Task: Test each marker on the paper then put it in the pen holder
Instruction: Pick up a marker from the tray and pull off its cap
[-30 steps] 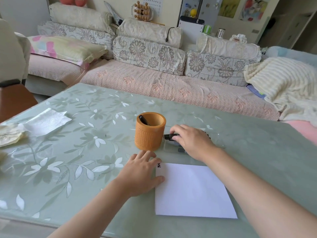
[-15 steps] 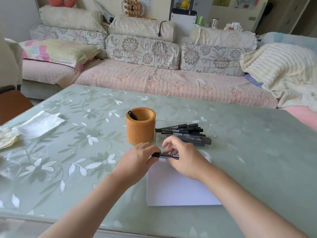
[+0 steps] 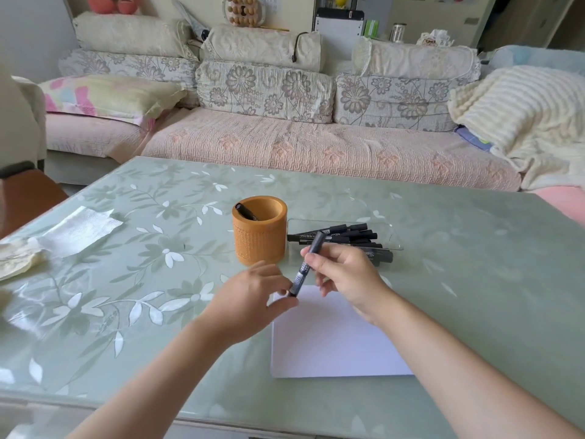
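My right hand (image 3: 345,275) holds a black marker (image 3: 306,264) tilted over the top left corner of the white paper (image 3: 332,343). My left hand (image 3: 253,296) pinches the marker's lower end, where the cap is. Just behind my hands stands the orange pen holder (image 3: 260,231), with one black marker (image 3: 247,212) leaning inside it. To the holder's right, a clear tray (image 3: 391,231) holds several black markers (image 3: 348,236) lying flat.
A white tissue (image 3: 76,229) and crumpled paper (image 3: 15,258) lie at the table's left edge. The green floral table (image 3: 474,264) extends to the right of the paper. A sofa with cushions and a blanket runs behind the table.
My right hand took a marker from the tray and brought it over the paper. The left hand left the paper's corner and came to the marker's end. The marker has tilted from level to upright.
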